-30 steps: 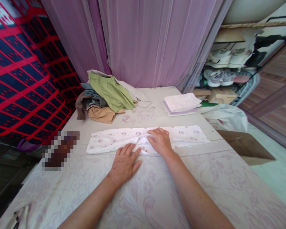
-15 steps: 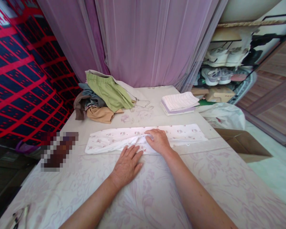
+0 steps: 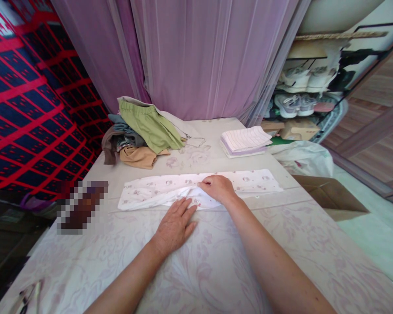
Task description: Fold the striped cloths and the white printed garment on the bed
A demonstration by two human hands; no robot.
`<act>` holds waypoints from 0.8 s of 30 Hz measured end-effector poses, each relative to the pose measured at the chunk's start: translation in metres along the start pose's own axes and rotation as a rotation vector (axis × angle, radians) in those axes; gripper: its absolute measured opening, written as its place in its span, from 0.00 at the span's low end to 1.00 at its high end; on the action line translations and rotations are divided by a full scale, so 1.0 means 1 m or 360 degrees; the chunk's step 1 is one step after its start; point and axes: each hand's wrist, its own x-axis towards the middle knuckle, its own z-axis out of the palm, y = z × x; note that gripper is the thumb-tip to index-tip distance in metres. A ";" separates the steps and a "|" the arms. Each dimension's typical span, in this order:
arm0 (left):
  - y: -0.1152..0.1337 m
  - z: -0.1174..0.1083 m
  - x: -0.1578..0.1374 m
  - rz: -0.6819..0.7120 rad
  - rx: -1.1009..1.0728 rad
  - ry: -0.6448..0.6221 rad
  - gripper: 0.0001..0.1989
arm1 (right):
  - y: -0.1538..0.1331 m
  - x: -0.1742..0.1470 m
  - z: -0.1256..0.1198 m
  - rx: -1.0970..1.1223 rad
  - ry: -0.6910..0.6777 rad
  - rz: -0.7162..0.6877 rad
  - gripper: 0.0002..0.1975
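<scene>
A white garment (image 3: 160,185) with small pinkish printed figures lies across the table, folded into a long narrow strip. Its near edge is rumpled in the middle, where a plain white layer shows. My left hand (image 3: 177,222) rests flat, fingers spread, with the fingertips on that near edge. My right hand (image 3: 218,188) is on the middle of the garment, thumb and forefinger pinched together on the fabric. The other fingers of that hand are curled and partly hidden.
Behind the garment are a heap of clothes with green shorts (image 3: 150,124) at the left and a folded cloth stack (image 3: 245,139) at the right. A floral cloth (image 3: 196,261) covers the table. Shoes (image 3: 291,104) and a cardboard box (image 3: 327,196) stand beyond its right edge.
The fingers of my right hand have closed into a pinch on the fabric. My left hand has stayed nearly still. The view has turned slightly.
</scene>
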 end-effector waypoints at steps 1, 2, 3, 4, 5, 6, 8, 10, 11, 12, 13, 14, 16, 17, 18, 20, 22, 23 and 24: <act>0.000 0.000 0.000 -0.0001 0.0006 -0.0003 0.23 | 0.000 0.000 0.000 0.0011 -0.0009 0.0010 0.16; 0.000 0.000 0.000 0.0000 0.0012 -0.0005 0.23 | 0.000 0.000 0.000 0.0023 -0.0015 0.0014 0.15; 0.000 0.000 0.000 0.0004 0.0016 -0.0004 0.23 | 0.000 0.000 0.000 0.0036 -0.0019 0.0015 0.14; 0.000 0.000 0.000 0.0007 0.0017 0.0001 0.23 | 0.001 0.000 0.000 0.0049 -0.0019 0.0013 0.13; 0.000 0.001 0.000 0.0011 0.0014 0.0011 0.23 | 0.001 0.000 0.001 0.0062 -0.0016 0.0007 0.12; 0.000 0.001 0.000 0.0012 0.0011 0.0022 0.23 | 0.002 0.000 0.002 0.0075 -0.0012 -0.0005 0.11; 0.000 0.001 -0.001 0.0014 0.0006 0.0037 0.23 | 0.003 0.000 0.003 0.0099 -0.0017 -0.0050 0.10; 0.000 0.001 -0.001 0.0016 0.0004 0.0043 0.23 | 0.004 0.000 0.004 0.0135 -0.0028 -0.0101 0.07; 0.000 0.001 -0.001 0.0018 0.0002 0.0045 0.23 | 0.005 0.000 0.004 0.0156 -0.0024 -0.0124 0.06; 0.000 0.001 -0.001 0.0019 0.0001 0.0046 0.23 | 0.005 0.000 0.004 0.0173 -0.0002 -0.0153 0.05; 0.000 0.000 -0.001 0.0021 -0.0001 0.0047 0.23 | 0.005 -0.001 0.004 0.0176 0.0052 -0.0193 0.05; 0.000 0.000 -0.001 0.0021 -0.0001 0.0048 0.23 | 0.005 -0.001 0.004 0.0160 0.0135 -0.0249 0.04; 0.001 0.000 -0.001 0.0022 -0.0010 0.0049 0.23 | 0.006 -0.004 0.005 0.0078 0.0337 -0.0407 0.05; 0.001 -0.001 -0.001 0.0020 -0.0019 0.0053 0.23 | 0.007 -0.005 0.007 0.0027 0.0425 -0.0491 0.05; 0.001 -0.001 -0.001 0.0016 -0.0031 0.0059 0.23 | 0.008 -0.007 0.009 -0.0018 0.0485 -0.0564 0.05; 0.001 0.000 -0.001 0.0001 -0.0064 0.0079 0.23 | 0.011 -0.012 0.015 -0.0075 0.0516 -0.0668 0.05; 0.001 0.000 -0.002 -0.0027 -0.0109 0.0113 0.23 | 0.015 -0.018 0.021 -0.0091 0.0501 -0.0723 0.04; 0.000 -0.001 -0.002 -0.0039 -0.0136 0.0130 0.23 | 0.017 -0.021 0.025 -0.0090 0.0496 -0.0742 0.04; 0.000 -0.001 -0.002 -0.0048 -0.0166 0.0145 0.23 | 0.019 -0.024 0.027 -0.0084 0.0499 -0.0757 0.04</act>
